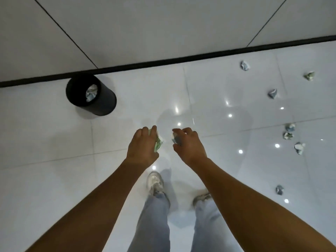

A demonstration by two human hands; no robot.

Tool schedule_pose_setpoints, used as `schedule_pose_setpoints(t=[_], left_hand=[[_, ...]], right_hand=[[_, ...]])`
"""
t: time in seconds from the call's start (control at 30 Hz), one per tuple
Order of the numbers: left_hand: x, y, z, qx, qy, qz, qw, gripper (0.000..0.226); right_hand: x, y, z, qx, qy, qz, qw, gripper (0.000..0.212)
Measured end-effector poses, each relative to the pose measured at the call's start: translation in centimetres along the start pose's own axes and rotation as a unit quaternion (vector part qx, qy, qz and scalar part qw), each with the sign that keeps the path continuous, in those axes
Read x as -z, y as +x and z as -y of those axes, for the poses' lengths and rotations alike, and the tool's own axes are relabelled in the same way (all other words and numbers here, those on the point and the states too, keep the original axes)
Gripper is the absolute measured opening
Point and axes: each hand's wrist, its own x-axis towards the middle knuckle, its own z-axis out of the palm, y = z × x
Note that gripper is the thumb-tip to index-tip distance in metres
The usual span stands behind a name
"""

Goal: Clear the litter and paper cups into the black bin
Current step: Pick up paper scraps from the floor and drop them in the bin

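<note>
On floor right, crumpled litter, black bin left

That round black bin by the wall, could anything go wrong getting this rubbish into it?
The round black bin stands off to the left, so a toss from either hand could miss. The left hand holds a green crumpled wad loosely. Seven crumpled scraps, like one, still litter the glossy floor underfoot.

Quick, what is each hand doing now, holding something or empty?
Left hand: grips a green crumpled paper.
Right hand: grips a grey-blue crumpled paper.
</note>
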Motion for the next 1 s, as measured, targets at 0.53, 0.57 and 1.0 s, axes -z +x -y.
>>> schedule_pose_setpoints(t=[0.53,0.57,1.0], left_hand=[[4.8,2.0,22.8,0.153,-0.055,-0.047,0.985,0.082],[5.4,2.8,23.8,0.163,-0.064,-0.049,0.983,0.082],[9.5,13.5,38.4,0.251,-0.132,-0.035,0.958,0.091]], right_hand=[[-7.6,13.6,21.2,0.129,-0.086,0.106,0.982,0.052],[-7.5,15.0,22.2,0.134,-0.090,0.111,0.981,0.052],[-10.9,31.1,35.1,0.182,-0.134,0.139,0.964,0.052]])
